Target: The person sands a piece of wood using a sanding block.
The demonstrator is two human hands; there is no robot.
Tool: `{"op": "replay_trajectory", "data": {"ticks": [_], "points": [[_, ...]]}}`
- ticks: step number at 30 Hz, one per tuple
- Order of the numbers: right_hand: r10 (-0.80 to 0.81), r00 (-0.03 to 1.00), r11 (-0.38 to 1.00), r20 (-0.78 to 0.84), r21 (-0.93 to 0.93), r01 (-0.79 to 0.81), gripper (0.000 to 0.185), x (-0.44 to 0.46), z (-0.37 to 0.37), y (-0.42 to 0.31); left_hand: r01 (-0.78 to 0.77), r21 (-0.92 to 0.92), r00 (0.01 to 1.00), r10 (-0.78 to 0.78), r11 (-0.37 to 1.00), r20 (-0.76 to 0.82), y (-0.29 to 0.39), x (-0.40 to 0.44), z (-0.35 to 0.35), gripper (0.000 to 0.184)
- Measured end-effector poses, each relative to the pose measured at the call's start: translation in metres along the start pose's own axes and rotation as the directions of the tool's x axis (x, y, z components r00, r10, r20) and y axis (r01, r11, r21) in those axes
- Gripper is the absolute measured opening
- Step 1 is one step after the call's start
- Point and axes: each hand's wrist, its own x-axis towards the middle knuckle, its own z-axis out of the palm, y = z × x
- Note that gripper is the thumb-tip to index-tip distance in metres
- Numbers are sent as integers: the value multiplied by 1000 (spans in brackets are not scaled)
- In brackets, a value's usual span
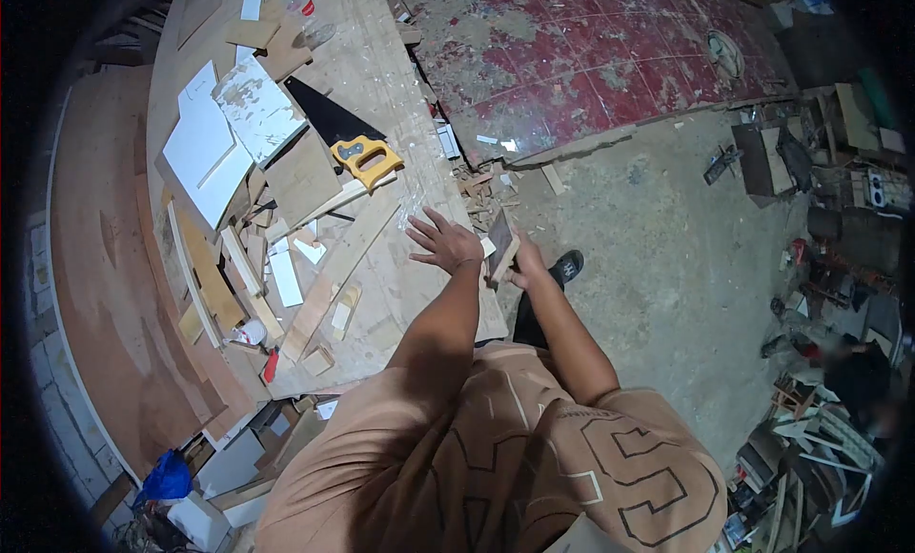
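My left hand (443, 240) lies palm down near the right edge of the wooden worktable (381, 276), its fingers spread. Just past the table edge, my right hand (527, 259) is closed around a wooden block with a dark flat face (502, 246), held tilted. A small pale wood piece (488, 247) shows between my left wrist and the block; I cannot tell what supports it. Farther up the table is a handsaw with a yellow handle (367, 160), its black blade pointing to the upper left.
White boards (205, 153) and wood offcuts (310, 176) cover the table's left part. A long brown panel (119, 257) stands at far left. Wood scraps (477, 186) lie beside the table on the concrete floor (639, 257). A person (863, 386) and piled lumber are at right.
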Motion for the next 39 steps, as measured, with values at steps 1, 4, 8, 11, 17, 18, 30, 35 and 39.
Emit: {"op": "replay_trajectory", "data": {"ticks": [1, 4, 8, 11, 17, 18, 30, 35, 39], "points": [[13, 1000, 1000, 10, 24, -13, 59, 4, -1, -2, -4, 2, 1000, 4, 1000, 9, 1, 1, 0, 67], [-30, 1000, 996, 4, 89, 30, 56, -18, 0, 2, 6, 23, 1000, -7, 1000, 18, 1, 2, 1, 67], [-5, 998, 1000, 63, 20, 3, 55, -97, 13, -12, 16, 4, 999, -16, 1000, 33, 0, 2, 0, 67], [-50, 998, 997, 24, -52, 52, 55, -73, 3, -8, 20, 30, 999, -21, 999, 48, 2, 3, -2, 68], [23, 999, 998, -23, -64, -24, 54, 46, -33, -6, -1, 1, 1000, 1, 1000, 29, 2, 1, -4, 68], [13, 1000, 998, -22, -59, -15, 54, 45, -39, -8, 5, 18, 999, -5, 1000, 37, 2, 2, -6, 68], [-106, 977, 980, 183, -149, 134, 59, -40, -87, -28, -19, 8, 1000, 19, 1000, 1, -1, 1, 2, 71], [-467, 865, 107, 183, -959, 261, 62, -21, -54, -23, -40, -12, 999, 40, 999, -6, -2, 0, 1, 72], [-438, 880, 65, 184, -970, 235, 66, 3, -41, -32, -52, -33, 998, 51, 998, -31, -4, 0, 1, 72]]}}
